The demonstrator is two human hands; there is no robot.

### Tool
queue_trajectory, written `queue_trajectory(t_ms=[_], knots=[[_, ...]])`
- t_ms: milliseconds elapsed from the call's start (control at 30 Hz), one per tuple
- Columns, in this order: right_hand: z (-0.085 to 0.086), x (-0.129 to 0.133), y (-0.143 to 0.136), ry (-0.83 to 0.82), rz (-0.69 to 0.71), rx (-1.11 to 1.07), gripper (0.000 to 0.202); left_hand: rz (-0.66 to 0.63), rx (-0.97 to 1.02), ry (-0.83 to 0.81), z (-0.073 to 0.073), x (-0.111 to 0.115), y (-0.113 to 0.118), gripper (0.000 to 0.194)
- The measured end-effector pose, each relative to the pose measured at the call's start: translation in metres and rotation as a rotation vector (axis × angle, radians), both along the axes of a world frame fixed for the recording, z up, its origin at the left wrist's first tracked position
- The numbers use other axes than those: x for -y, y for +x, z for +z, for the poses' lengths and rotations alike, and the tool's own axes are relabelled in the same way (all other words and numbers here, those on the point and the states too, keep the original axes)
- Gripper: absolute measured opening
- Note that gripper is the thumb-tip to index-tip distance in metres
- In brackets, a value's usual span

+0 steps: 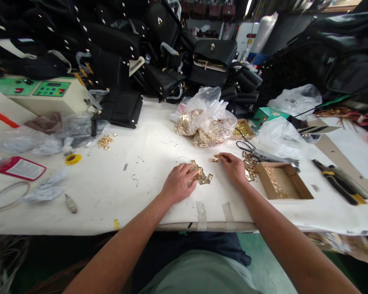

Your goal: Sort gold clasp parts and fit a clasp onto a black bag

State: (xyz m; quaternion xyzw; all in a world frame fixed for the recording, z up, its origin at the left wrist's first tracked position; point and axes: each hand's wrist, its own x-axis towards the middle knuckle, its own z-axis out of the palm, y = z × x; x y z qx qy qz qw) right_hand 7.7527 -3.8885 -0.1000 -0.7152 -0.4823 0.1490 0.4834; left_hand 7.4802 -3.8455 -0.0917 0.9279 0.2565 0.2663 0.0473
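My left hand (pixel 179 182) rests on the white table at the near side of a small pile of gold metal plates (pixel 205 179), its fingers spread over them. To the right, my right hand (pixel 233 168) pinches a small gold metal plate (pixel 217 155) between thumb and fingertips, just above the tabletop. Another gold plate (pixel 213 160) lies just below those fingertips. Beside the right wrist is a second heap of gold metal pieces (pixel 250 166). An open cardboard box (pixel 297 182) with small copper-coloured parts stands right of that heap.
Clear plastic bags of metal parts (pixel 214 128) stand behind my hands. Black handbags (pixel 118 108) are piled along the back. Black-and-yellow pliers (pixel 337 181) lie at the right, a yellow tape roll (pixel 73 159) at the left. A control box (pixel 52 96) stands back left.
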Motion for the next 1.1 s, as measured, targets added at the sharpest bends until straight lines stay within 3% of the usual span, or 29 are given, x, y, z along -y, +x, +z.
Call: queue_trajectory(t_ms=[133,367,533,767,933,1100], knots=[[0.007,0.008,-0.001,0.008,0.070,-0.132,0.041,-0.002,0.001,-0.002,0.000,0.000,0.000,0.036],[0.008,0.008,0.001,0.012,0.095,-0.158,0.047,-0.004,0.002,-0.002,0.000,0.000,0.000,0.036],[0.011,0.007,-0.003,0.024,0.187,-0.263,0.052,-0.005,0.011,0.003,0.001,-0.001,0.001,0.037],[0.025,0.020,-0.022,0.028,0.302,-0.455,0.051,-0.012,0.011,-0.001,0.001,-0.001,0.000,0.036],[0.030,0.024,-0.042,-0.019,0.391,-0.465,0.046,-0.022,0.118,-0.011,0.007,-0.002,-0.003,0.037],[0.031,0.019,-0.069,-0.006,0.527,-0.415,0.037,-0.045,0.210,-0.040,0.006,-0.003,-0.007,0.024]])
